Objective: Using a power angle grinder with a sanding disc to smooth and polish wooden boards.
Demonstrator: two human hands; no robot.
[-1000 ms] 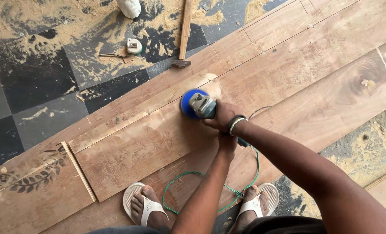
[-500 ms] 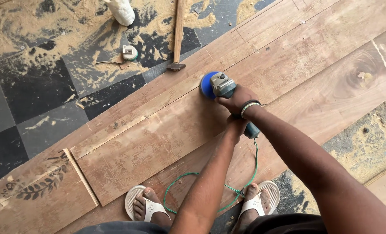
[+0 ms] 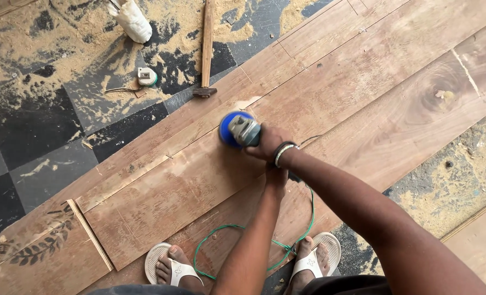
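Sander (image 3: 237, 130) on plank (image 3: 363, 109), right hand (image 3: 267, 143) clasping, left hand (image 3: 276, 176) behind.

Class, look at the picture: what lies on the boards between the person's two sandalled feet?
In the head view, a loop of green cable lies on the wooden boards between the left foot and the right foot.

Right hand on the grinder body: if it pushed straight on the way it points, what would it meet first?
The right hand points up-left along the blue-disc angle grinder. Past the disc lies bare wooden plank, then probably the wooden-handled hammer's head on the dusty floor; depth is unclear.
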